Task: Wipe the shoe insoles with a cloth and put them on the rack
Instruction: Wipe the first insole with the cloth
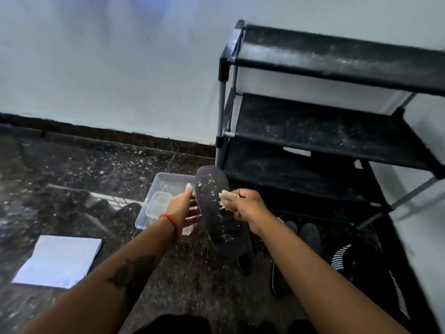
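A dark insole (218, 208) speckled with white dust is held up in mid-air at the centre. My left hand (184, 206) supports it from the left, fingers stretched along its underside and thumb raised. My right hand (245, 204) grips a crumpled beige cloth (226, 198) that touches the insole's right edge. The black shoe rack (325, 131) stands to the right against the wall, its dusty shelves bare.
A clear plastic tray (154, 206) with a smaller tub inside sits on the dark speckled floor behind my left hand. A white folded sheet (60, 260) lies at the left. Dark shoes (310, 235) and a black-and-white striped shoe (346, 259) lie below the rack.
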A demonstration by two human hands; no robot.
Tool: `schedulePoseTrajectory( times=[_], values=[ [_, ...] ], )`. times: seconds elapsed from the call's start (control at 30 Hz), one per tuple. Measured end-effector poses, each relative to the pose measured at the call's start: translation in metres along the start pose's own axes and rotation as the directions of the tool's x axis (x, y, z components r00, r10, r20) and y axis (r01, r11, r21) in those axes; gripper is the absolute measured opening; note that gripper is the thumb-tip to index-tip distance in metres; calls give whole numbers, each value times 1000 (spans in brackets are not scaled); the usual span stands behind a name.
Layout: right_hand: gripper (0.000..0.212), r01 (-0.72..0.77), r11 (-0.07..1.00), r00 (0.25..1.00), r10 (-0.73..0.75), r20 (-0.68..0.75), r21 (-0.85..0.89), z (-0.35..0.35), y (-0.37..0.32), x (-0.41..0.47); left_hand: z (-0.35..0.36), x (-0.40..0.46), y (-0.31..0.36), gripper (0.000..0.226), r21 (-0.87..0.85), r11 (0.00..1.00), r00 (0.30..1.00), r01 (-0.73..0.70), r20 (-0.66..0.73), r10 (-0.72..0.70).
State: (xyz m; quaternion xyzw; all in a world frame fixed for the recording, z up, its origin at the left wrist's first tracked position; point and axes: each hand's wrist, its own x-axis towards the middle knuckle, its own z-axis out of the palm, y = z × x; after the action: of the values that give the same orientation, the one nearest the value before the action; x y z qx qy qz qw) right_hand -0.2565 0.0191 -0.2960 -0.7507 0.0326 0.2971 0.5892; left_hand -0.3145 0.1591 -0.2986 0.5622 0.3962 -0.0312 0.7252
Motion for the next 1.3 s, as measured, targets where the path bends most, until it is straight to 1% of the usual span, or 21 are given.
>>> schedulePoseTrajectory(
  times=[0.03,0.1,0.17,0.2,0.27,0.33,0.43,0.53,0.6,0.63,0.7,0.73,0.8,0.83,0.87,0.93,0.97,1.0,1.13,1.23,1.3],
  values=[
    [10,1,1000,1000,-2,19,23,-3,-11,-15,3,-16,9,46,-57,998,1000,-2,29,4],
    [11,-2,998,999,-1,51,68,-6,-28,-44,8,-45,23,59,-254,967,992,25,125,7],
    [12,1,996,997,-7,76,91,-10,-37,-72,13,-70,31,69,-475,876,968,77,246,48],
    [12,9,996,996,-16,88,84,-12,-38,-84,14,-81,32,72,-537,839,959,93,275,70],
    [12,31,996,993,-40,112,82,-16,-36,-105,17,-97,29,76,-590,797,944,125,318,88],
    [9,42,993,989,-58,139,109,-19,-32,-121,19,-108,20,74,-649,743,932,160,348,104],
    [7,53,995,988,-65,141,84,-22,-24,-129,20,-110,5,69,-689,689,914,224,393,97],
    [10,74,994,987,-60,152,-86,-29,-24,-122,24,-103,3,63,-696,678,925,238,376,61],
    [7,109,987,992,-100,76,-115,-35,-27,-116,25,-98,6,64,-670,704,923,236,381,53],
    [5,152,979,988,-154,-4,-134,-39,-29,-111,26,-94,7,63,-663,710,928,235,371,39],
    [11,248,943,943,-287,-166,-220,-45,-32,-99,30,-87,7,59,-662,702,926,263,378,9],
    [13,280,927,920,-334,-207,-251,-46,-32,-93,31,-85,7,58,-665,689,919,289,394,-5],
    [17,327,911,907,-377,-186,-253,-40,-34,-83,35,-79,6,58,-650,694,917,310,398,-37],
    [21,371,890,896,-418,-149,-266,-33,-34,-80,36,-77,5,59,-630,718,921,297,387,-41],
    [24,446,836,860,-499,-105,-319,-26,-35,-79,37,-77,5,61,-610,741,922,280,386,-31],
    [25,624,653,723,-691,1,-429,-9,-33,-79,38,-74,6,71,-608,753,920,253,391,6],
    [25,682,563,657,-752,52,-468,0,-31,-79,37,-74,6,77,-619,747,917,245,397,28],
    [24,703,509,626,-774,92,-497,5,-28,-78,36,-75,8,82,-620,750,919,231,392,41],
    [25,687,425,602,-787,134,-590,9,-22,-72,31,-72,12,85,-611,757,920,234,391,32],
    [27,660,298,561,-806,188,-690,7,-19,-61,31,-74,12,73,-576,787,931,220,366,7],
    [29,628,288,572,-800,178,-723,3,-20,-54,32,-77,12,66,-546,809,935,216,354,-10]
  ],
)
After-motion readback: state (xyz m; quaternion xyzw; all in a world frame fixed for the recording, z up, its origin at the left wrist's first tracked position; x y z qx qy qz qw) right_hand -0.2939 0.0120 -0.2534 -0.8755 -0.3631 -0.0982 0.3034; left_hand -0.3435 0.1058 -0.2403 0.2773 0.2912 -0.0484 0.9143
